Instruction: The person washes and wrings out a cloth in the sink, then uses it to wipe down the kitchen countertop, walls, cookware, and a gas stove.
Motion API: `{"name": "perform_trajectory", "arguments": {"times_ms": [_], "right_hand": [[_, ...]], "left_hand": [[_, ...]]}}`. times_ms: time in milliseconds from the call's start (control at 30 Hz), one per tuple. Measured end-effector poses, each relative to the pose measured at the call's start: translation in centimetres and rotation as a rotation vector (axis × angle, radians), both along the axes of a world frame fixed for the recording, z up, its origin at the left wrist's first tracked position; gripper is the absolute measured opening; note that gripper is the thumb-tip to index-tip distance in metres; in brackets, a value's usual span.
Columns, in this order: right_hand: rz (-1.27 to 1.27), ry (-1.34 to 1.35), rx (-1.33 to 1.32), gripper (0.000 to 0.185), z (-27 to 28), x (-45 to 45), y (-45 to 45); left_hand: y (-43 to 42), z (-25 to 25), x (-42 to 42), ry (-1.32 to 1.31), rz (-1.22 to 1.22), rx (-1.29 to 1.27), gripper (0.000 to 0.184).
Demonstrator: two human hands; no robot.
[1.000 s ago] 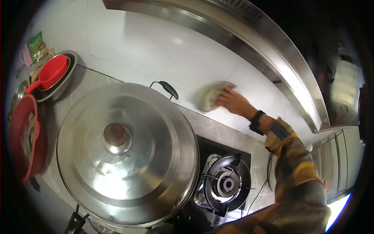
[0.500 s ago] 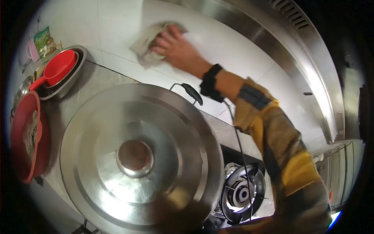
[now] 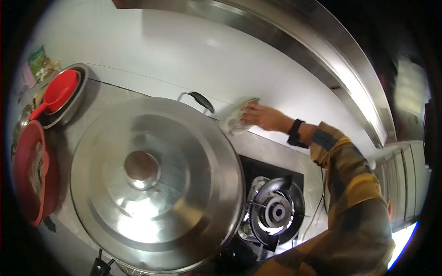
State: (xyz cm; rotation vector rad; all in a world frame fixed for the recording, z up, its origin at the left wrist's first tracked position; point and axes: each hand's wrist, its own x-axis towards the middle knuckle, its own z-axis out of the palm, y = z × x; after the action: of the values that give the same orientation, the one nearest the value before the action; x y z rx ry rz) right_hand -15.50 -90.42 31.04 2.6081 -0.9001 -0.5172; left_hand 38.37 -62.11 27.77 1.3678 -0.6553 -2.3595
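Observation:
My right hand (image 3: 264, 117) presses a grey-green cloth (image 3: 238, 120) against the lower part of the white wall (image 3: 184, 50), just above the counter (image 3: 262, 148). A dark band is around that wrist, below a plaid sleeve. Left of the cloth is the black side handle (image 3: 201, 101) of a big pot, which is covered by a domed steel lid (image 3: 184, 152) with a brown-topped knob (image 3: 141, 166). My left hand is out of view.
A gas burner (image 3: 277, 212) is right of the pot. At the left are a red dipper (image 3: 61, 90) in stacked metal bowls (image 3: 76, 105) and a dark red basin (image 3: 49, 184). A steel range hood (image 3: 317, 50) hangs overhead.
Half a second ago my right hand was higher and farther left on the wall; it has come down and right with the cloth. The camera view has shifted too.

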Motion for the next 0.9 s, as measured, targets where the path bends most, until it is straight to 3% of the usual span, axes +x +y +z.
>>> {"name": "perform_trajectory", "arguments": {"times_ms": [67,233,333,433,467,533,633,733,800,900], "right_hand": [[-0.044,-0.005,0.011,0.042,3.8,-2.8,2.9],[-0.253,0.253,-0.192,0.039,11.0,1.3,3.1],[-0.049,0.021,-0.326,0.039,5.3,1.9,-0.7],[0.016,-0.138,-0.207,0.047,-4.1,2.9,-4.6],[0.031,-0.065,-0.146,0.045,-6.2,3.7,-5.4],[-0.061,-0.369,-0.020,0.051,-8.8,3.5,-5.3],[0.051,-0.325,0.106,0.053,-8.5,-0.1,-1.9],[-0.247,-0.239,0.289,0.055,-7.7,-4.2,6.1],[-0.572,-0.500,0.608,0.054,-5.4,-7.1,12.9],[-0.620,-0.540,0.547,0.042,-4.8,-10.7,21.5]], "left_hand": [[-0.1,0.0,-0.1,0.021,-0.030,-0.017,0.042],[-0.7,0.0,-0.5,0.021,-0.086,-0.024,0.042],[-1.5,0.3,-1.2,-0.014,-0.111,-0.023,0.042],[-2.3,0.7,-1.9,-0.055,-0.132,-0.032,0.041],[-2.4,0.8,-2.1,-0.071,-0.134,-0.035,0.041],[-2.7,1.1,-2.5,-0.095,-0.133,-0.038,0.041],[-2.6,1.3,-3.1,-0.097,-0.158,-0.047,0.041],[-2.5,1.3,-3.9,-0.058,-0.196,-0.099,0.040],[-2.1,1.1,-4.1,-0.028,-0.220,-0.143,0.040],[-1.8,1.0,-4.7,0.008,-0.248,-0.206,0.040]]}}
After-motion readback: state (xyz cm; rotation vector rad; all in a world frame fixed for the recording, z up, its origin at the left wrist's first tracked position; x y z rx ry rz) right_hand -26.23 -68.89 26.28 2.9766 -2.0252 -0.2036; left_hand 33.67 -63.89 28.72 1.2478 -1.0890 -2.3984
